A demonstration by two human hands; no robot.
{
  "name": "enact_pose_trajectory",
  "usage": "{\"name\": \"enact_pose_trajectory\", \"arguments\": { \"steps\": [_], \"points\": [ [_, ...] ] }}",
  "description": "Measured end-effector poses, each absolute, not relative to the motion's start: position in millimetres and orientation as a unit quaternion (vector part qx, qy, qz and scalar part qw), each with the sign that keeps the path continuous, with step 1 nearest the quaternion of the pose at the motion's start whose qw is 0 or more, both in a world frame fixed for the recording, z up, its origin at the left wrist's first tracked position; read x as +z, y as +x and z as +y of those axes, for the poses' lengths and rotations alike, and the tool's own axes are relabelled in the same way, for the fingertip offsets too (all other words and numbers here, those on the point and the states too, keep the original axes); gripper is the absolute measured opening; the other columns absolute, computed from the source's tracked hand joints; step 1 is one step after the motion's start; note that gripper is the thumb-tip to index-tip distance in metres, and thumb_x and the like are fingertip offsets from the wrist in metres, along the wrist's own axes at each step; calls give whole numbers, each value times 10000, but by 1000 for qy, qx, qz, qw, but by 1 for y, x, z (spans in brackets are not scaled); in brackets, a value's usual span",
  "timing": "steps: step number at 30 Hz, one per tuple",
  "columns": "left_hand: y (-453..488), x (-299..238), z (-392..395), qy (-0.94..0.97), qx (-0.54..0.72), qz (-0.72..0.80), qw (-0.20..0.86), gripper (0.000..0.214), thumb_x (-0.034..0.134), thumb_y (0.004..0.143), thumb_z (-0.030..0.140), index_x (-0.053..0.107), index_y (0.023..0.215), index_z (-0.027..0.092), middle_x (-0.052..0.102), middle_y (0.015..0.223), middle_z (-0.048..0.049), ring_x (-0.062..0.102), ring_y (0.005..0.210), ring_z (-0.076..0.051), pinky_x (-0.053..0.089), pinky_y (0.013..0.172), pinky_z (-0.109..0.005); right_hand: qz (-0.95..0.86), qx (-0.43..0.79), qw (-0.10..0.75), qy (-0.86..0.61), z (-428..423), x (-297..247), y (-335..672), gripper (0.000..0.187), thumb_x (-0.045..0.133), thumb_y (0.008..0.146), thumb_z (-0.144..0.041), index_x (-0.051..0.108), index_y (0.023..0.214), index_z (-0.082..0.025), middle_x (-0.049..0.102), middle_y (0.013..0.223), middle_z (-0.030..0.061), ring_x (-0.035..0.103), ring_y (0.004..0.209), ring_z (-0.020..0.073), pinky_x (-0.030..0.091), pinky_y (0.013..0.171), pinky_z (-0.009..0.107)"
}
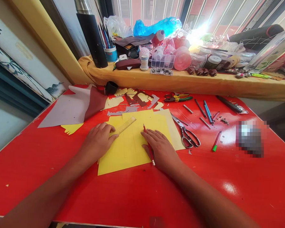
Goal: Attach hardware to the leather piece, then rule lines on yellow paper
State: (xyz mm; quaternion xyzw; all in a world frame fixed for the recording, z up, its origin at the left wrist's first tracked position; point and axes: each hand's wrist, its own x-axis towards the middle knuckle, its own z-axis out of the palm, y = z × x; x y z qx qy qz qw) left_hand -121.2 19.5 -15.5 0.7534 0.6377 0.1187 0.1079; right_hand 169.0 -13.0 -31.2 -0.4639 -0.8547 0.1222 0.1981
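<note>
Several sheets of yellow paper (118,161) lie overlapping on the red table, with thin pencil lines drawn on the top one. My left hand (101,139) pinches the near end of a clear ruler (125,125) between thumb and fingers; the ruler slants up to the right over the paper. My right hand (159,147) rests on the right part of the paper and holds a red pencil (150,152). The pencil's tip points away from me, and its eraser end sticks out below the hand. Right of the paper lies a pair of scissors (186,134).
Grey and brown sheets (68,106) lie at the left. Paper scraps (135,98) are strewn behind the yellow paper. Pliers (178,97), blue pens (207,110) and a pink-and-green marker (217,141) lie to the right. A crowded ledge (133,77) with a black flask (92,38) runs along the back.
</note>
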Motion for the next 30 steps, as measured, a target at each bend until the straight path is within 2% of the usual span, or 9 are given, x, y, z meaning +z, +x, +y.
{"name": "enact_pose_trajectory", "arguments": {
  "steps": [7, 10, 12, 16, 19, 22, 26, 30],
  "points": [
    [-122, -21, 23, 737, 150, 645, 136, 269, 559, 903, 490, 626, 963, 236, 728, 1090, -119, 679, 1083, -354, 540, 922, -492, -856, 115, 197, -463, -13, -33, 167, 462, 500, 1109, -326, 575, 1547, -199, 594, 1575, 148, 534, 1494, 316, 423, 1248, 590],
    [-121, -19, 25, 727, 153, 653, 148, 261, 580, 875, 489, 612, 938, 238, 731, 1088, -115, 684, 1074, -349, 535, 899, -466, -857, 109, 190, -467, -13, -33, 167, 466, 493, 1112, -331, 578, 1541, -170, 592, 1577, 154, 537, 1490, 318, 420, 1252, 576],
    [-119, -16, 25, 715, 150, 663, 163, 250, 599, 852, 486, 588, 913, 244, 735, 1050, -97, 694, 1026, -329, 525, 831, -423, -857, 109, 187, -468, -13, -32, 167, 469, 488, 1114, -332, 579, 1537, -153, 594, 1575, 158, 534, 1492, 319, 415, 1255, 572],
    [-121, -8, 25, 699, 138, 673, 199, 253, 601, 857, 506, 546, 872, 260, 719, 857, -24, 667, 758, -249, 414, 601, -330, -855, 115, 187, -470, -14, -31, 167, 464, 495, 1112, -340, 578, 1542, -185, 596, 1577, 142, 535, 1491, 315, 404, 1260, 569],
    [-130, -4, 28, 673, 160, 697, 191, 260, 613, 856, 509, 536, 856, 261, 694, 794, 1, 617, 668, -210, 347, 544, -302, -850, 117, 190, -477, -14, -31, 166, 460, 495, 1111, -346, 582, 1537, -194, 599, 1575, 137, 535, 1490, 313, 406, 1256, 565],
    [-134, -4, 30, 642, 248, 689, 226, 324, 627, 871, 558, 504, 865, 258, 635, 739, 25, 585, 639, -179, 367, 557, -284, -843, 114, 194, -489, -13, -33, 164, 457, 497, 1108, -334, 583, 1536, -198, 599, 1575, 138, 529, 1494, 315, 405, 1250, 573],
    [-114, -11, 22, 622, 329, 586, 402, 468, 678, 855, 675, 467, 888, 258, 642, 726, 28, 632, 662, -176, 458, 599, -278, -835, 119, 199, -499, -12, -31, 161, 458, 528, 1096, -324, 583, 1533, -199, 609, 1565, 138, 529, 1493, 315, 398, 1254, 559],
    [-89, -19, 8, 656, 289, 506, 480, 452, 669, 922, 678, 525, 912, 249, 755, 925, -49, 743, 955, -253, 568, 826, -367, -828, 153, 218, -493, -11, -27, 162, 440, 574, 1080, -328, 615, 1486, -163, 645, 1521, 163, 567, 1457, 305, 387, 1262, 526]
  ]
}}
